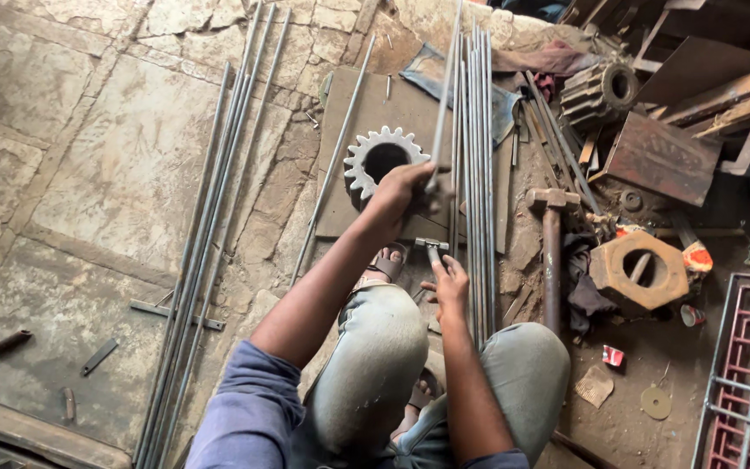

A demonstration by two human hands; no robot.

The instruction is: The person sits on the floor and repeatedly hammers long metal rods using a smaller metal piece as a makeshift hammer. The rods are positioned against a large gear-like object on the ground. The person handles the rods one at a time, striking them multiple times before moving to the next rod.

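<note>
The person sits low on the stone floor (115, 174) with both knees bent up, looking down at the work between the feet. The left hand (403, 193) is stretched out in front, arm almost straight, and its fingers are clenched around one thin metal rod (444, 95). The rod is held up on a slant, so its far end points away toward the top edge of the floor while its near end sits over the flat metal plate (410, 113). I think it is lifted like that so it can be told apart from the bundle of rods (477, 156) lying just beside it on the right. A big toothed gear (381, 158) lies flat on the plate, right behind the left hand, maybe as a hard block to work on. The right hand (450, 282) is pulled in closer to the body, elbow bent, and its fingers grip the handle of a small hammer (432, 247) whose head points up at the rod. A bigger hammer (551, 252) lies on the floor to the right, near enough to grab. A second pile of long rods (206, 243) lies well apart on the left side of the floor, kept away from the first bundle. Rusty metal blocks (640, 269) crowd the right edge.
</note>
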